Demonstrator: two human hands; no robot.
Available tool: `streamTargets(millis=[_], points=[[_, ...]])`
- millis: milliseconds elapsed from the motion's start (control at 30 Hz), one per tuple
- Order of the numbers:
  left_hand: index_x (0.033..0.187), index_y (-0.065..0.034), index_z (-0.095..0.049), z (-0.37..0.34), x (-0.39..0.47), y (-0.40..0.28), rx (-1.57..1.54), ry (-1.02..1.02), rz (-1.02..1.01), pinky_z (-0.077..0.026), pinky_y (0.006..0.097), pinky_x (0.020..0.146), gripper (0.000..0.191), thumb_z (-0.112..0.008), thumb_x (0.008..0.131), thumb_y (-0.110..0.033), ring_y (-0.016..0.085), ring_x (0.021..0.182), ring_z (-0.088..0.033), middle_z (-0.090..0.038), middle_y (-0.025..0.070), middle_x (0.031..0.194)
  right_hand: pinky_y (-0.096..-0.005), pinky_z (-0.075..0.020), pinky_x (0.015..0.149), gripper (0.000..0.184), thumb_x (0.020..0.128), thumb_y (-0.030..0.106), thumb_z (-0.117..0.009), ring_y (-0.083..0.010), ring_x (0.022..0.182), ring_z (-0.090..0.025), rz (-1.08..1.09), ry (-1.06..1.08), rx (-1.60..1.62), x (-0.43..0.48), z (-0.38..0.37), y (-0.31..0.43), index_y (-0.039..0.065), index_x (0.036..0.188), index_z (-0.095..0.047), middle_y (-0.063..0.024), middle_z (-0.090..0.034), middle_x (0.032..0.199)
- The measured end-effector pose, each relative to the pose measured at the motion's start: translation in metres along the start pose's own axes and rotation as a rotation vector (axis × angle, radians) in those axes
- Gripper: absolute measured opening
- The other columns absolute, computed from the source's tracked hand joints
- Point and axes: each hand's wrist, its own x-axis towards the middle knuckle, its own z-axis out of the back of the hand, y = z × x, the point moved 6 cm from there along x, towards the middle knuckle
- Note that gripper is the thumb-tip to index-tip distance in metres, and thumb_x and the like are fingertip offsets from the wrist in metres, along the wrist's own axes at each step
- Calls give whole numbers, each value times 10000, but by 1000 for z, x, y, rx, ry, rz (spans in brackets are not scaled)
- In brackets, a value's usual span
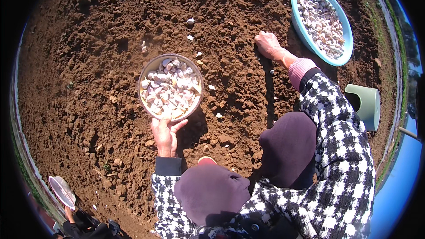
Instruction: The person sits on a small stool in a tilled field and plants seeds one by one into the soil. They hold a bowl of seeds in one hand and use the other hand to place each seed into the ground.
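My left hand grips the near rim of a round bowl filled with garlic cloves. Its thumb lies over the rim. My right hand is down at the tilled soil, its fingers curled, at the far end of a narrow dark line in the soil. Whether a clove is between the fingertips cannot be seen. Single garlic cloves lie scattered on the soil between and beyond my hands.
A light-blue oval basin of garlic cloves stands at the upper right. Below it lies a pale green plastic stool on its side. At the lower left, another person's hand holds a pale basin. Small clods and stones cover the soil.
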Motion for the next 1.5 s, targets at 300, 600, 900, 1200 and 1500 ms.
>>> streamTargets(millis=[300,600,900,1200,1500], points=[[1306,17,-362,3,3,2,21,11,6,-612,438,688,415,-420,897,-13,313,1022,-624,-528,187,1247,-420,-549,633,119,727,91,-552,-340,731,-677,95,-175,52,-8,-3,-12,35,700,-654,-190,-662,753],[1304,23,-366,-4,-1,-4,33,0,-64,-621,449,656,429,-403,876,8,316,968,-643,-550,203,1208,-416,-505,658,70,775,98,-618,-282,750,-644,-202,-310,425,-23,68,1,85,840,-598,-108,-632,758],[1285,48,-372,-47,-18,-13,77,86,-121,-629,429,661,416,-406,872,10,334,936,-666,-565,218,1186,-374,-517,697,95,788,43,-637,-255,822,-632,467,-208,855,-42,141,150,75,877,-635,-70,-610,861],[1227,92,-385,-63,-24,-8,89,134,-91,-633,417,643,353,-408,889,-4,342,906,-671,-580,230,1138,-408,-514,661,164,744,184,-694,-285,789,-643,451,-116,542,-61,129,180,71,800,-589,-107,-610,823],[1301,61,-364,-53,-24,1,79,127,-88,-632,408,646,448,-395,856,11,326,923,-669,-572,221,1176,-200,-405,484,76,838,105,-688,-29,558,-504,71,75,1609,-33,114,72,40,877,-683,22,-608,679]])
